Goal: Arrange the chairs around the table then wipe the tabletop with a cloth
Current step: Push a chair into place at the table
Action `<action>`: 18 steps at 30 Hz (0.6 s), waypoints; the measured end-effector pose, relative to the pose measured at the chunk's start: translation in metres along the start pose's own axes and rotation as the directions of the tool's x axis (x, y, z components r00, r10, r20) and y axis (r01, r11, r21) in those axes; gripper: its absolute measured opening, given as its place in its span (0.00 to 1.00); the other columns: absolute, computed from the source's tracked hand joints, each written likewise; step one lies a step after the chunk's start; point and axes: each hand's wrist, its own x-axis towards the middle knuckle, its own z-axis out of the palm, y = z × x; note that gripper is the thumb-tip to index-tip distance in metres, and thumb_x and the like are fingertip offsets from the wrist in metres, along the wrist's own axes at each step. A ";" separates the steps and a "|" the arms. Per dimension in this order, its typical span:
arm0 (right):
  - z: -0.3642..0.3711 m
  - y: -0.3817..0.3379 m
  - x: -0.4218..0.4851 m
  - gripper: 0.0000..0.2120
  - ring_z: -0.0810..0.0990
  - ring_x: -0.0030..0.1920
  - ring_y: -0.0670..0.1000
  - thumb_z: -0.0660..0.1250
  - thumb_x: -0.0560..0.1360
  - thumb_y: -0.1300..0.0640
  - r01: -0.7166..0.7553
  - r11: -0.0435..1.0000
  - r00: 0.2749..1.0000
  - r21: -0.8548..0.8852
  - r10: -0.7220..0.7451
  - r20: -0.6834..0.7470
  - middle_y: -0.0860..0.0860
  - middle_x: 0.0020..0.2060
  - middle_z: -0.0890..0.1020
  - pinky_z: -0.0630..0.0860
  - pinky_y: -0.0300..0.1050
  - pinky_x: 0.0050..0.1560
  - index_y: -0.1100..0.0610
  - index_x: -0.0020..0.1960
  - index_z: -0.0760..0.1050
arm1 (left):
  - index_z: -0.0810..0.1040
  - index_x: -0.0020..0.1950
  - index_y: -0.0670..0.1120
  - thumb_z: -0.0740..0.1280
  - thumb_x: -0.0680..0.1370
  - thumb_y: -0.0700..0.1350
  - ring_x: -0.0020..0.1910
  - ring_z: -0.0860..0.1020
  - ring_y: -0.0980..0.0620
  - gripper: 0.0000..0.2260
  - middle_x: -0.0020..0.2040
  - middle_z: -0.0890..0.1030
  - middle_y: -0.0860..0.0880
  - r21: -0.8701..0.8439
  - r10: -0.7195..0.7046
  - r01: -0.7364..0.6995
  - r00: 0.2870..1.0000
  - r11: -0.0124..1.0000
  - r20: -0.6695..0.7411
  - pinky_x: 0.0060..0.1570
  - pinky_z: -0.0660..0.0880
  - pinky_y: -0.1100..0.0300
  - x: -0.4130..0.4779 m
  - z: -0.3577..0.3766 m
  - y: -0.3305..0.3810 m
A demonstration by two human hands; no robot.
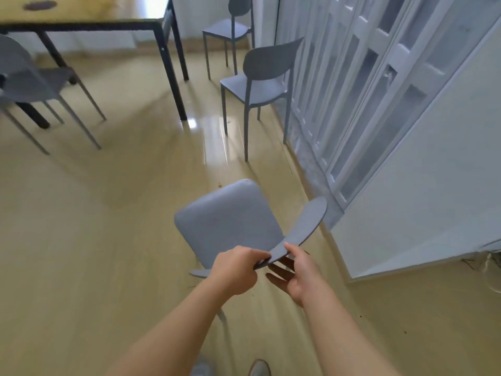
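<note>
A grey chair [227,221] stands right in front of me, its curved backrest toward me. My left hand [235,270] grips the near end of the backrest's top edge. My right hand [295,272] touches the backrest beside it, thumb on top and fingers spread underneath. The table [89,20] with a yellow top and black legs is at the upper left. Another grey chair [29,82] is tucked at its left side. Two more grey chairs [260,85] [230,28] stand by the white wall on the right.
A white panelled cabinet front [379,90] runs along the right side. A dark round object [40,5] lies on the tabletop. Glossy wooden floor [95,226] stretches between me and the table. My shoes [259,367] show at the bottom.
</note>
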 end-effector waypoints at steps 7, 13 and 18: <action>0.068 0.017 0.001 0.14 0.79 0.48 0.60 0.60 0.79 0.54 -0.108 0.988 0.983 -0.110 0.122 0.138 0.59 0.48 0.79 0.77 0.56 0.41 0.60 0.61 0.70 | 0.80 0.50 0.57 0.66 0.73 0.40 0.59 0.73 0.54 0.12 0.51 0.79 0.59 -0.019 -0.409 0.426 0.852 0.904 -0.326 0.54 0.57 0.57 -0.036 -0.017 -0.095; 0.105 0.031 0.007 0.13 0.77 0.50 0.63 0.56 0.81 0.61 -0.188 0.973 0.975 -0.137 0.202 0.094 0.63 0.48 0.77 0.74 0.59 0.46 0.65 0.64 0.67 | 0.65 0.72 0.45 0.57 0.74 0.30 0.66 0.70 0.41 0.27 0.69 0.69 0.44 -0.932 -0.953 0.229 0.184 0.280 -0.241 0.64 0.68 0.48 -0.061 -0.026 -0.142; 0.124 0.037 0.014 0.15 0.75 0.49 0.64 0.53 0.79 0.67 -0.220 0.975 0.975 -0.006 0.220 0.028 0.65 0.53 0.75 0.74 0.59 0.46 0.66 0.66 0.64 | 0.56 0.75 0.50 0.61 0.78 0.40 0.43 0.74 0.45 0.27 0.54 0.71 0.45 -0.919 -0.915 -0.217 0.313 -0.330 0.255 0.48 0.76 0.48 -0.050 -0.050 -0.146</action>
